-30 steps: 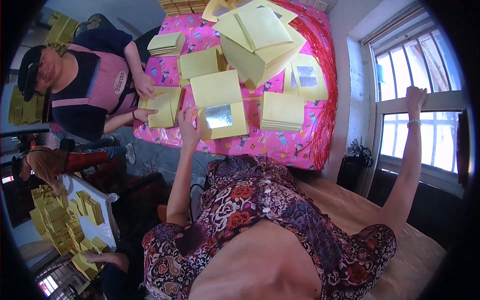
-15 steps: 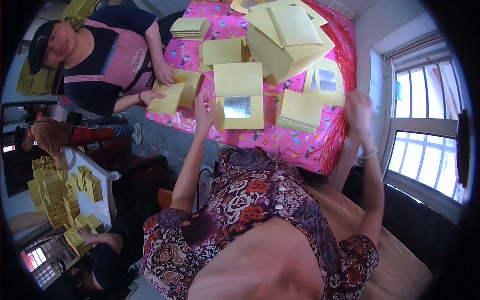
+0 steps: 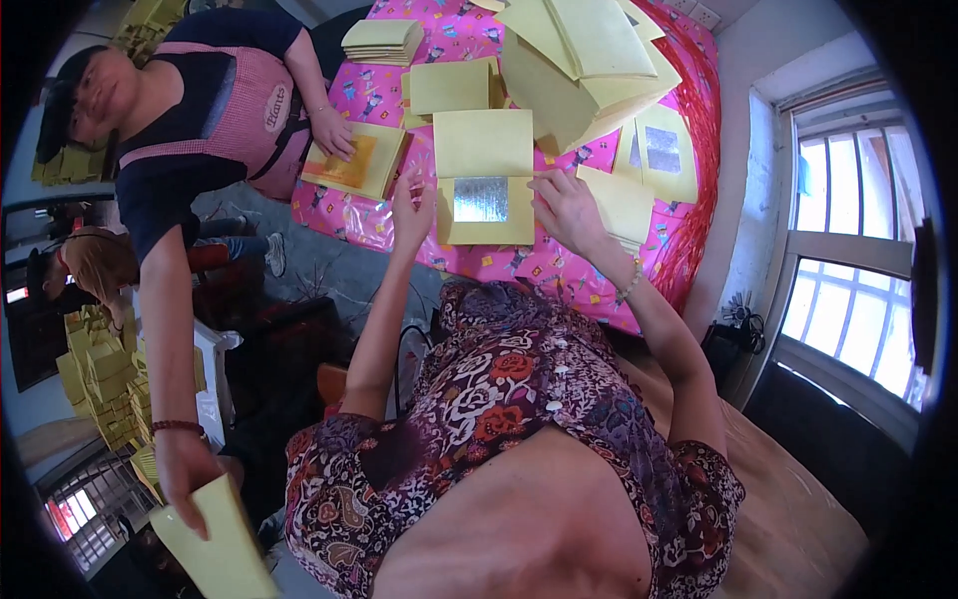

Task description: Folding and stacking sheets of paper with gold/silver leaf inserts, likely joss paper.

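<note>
In front of me on the pink tablecloth lies an unfolded yellow card folder (image 3: 484, 140), with a silver panel (image 3: 481, 200) on its lower half. My left hand (image 3: 410, 208) is just beside the folder's left edge, its fingers raised, loosely bent and apart, holding nothing I can see. My right hand (image 3: 567, 208) is at the folder's right edge with thumb and fingers pinched together. Whatever is between those fingertips is too small to make out. Behind that hand is a stack of yellow folders (image 3: 627, 208), partly covered by it.
Red strings (image 3: 707, 150) hang along the table's right side. More yellow folders (image 3: 454, 88) and a tall pile (image 3: 544, 100) stand farther back. At left, a co-worker in a pink apron (image 3: 225, 110) touches an orange-marked folder (image 3: 349, 160) and holds another folder (image 3: 215, 539) out low.
My right hand has come from the red strings leftward to the folder's right edge. My left hand has barely moved. The co-worker has swung a folder down to the lower left.
</note>
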A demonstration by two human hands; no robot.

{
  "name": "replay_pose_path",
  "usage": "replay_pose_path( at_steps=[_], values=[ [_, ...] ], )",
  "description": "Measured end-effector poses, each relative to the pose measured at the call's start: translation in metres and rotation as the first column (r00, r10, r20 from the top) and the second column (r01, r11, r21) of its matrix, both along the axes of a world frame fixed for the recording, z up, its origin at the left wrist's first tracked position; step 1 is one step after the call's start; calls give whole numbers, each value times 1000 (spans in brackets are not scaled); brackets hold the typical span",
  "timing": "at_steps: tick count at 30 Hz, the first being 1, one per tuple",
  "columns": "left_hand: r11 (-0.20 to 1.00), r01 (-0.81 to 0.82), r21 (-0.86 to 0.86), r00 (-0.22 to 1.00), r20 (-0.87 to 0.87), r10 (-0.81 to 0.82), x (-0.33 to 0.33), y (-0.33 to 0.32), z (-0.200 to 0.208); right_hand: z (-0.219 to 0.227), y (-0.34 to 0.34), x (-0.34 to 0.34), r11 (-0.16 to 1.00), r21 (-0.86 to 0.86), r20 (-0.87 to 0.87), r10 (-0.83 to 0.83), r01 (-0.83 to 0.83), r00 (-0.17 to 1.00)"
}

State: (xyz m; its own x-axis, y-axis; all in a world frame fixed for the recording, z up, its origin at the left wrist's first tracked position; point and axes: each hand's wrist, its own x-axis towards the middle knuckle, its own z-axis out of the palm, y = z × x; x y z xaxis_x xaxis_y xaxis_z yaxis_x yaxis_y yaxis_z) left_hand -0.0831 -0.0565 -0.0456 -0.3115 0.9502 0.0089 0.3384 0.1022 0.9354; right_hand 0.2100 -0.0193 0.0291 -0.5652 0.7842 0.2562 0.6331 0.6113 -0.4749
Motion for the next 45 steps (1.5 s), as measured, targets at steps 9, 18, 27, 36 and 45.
replay_pose_path(
  at_steps=[9, 18, 27, 36, 45],
  values=[
    [996, 34, -84, 999, 10, -33, -15, 10, -22, -7, -17, -9, 997, -19, 178, 74, -72, 981],
    [972, 125, -199, 934, 354, -48, -16, 7, -14, -30, -15, -38, 987, -99, 383, 158, -130, 910],
    [965, 176, -197, 945, 309, -109, -20, 3, -3, -33, 2, -38, 980, -132, 442, 195, -152, 875],
    [982, 171, -76, 961, 232, -149, -18, 41, -16, -29, 11, -25, 971, -115, 434, 239, -210, 868],
    [993, 45, -106, 991, 131, -31, -10, 47, -13, 123, -21, -105, 812, 88, -241, 580, -577, 778]
  ],
)
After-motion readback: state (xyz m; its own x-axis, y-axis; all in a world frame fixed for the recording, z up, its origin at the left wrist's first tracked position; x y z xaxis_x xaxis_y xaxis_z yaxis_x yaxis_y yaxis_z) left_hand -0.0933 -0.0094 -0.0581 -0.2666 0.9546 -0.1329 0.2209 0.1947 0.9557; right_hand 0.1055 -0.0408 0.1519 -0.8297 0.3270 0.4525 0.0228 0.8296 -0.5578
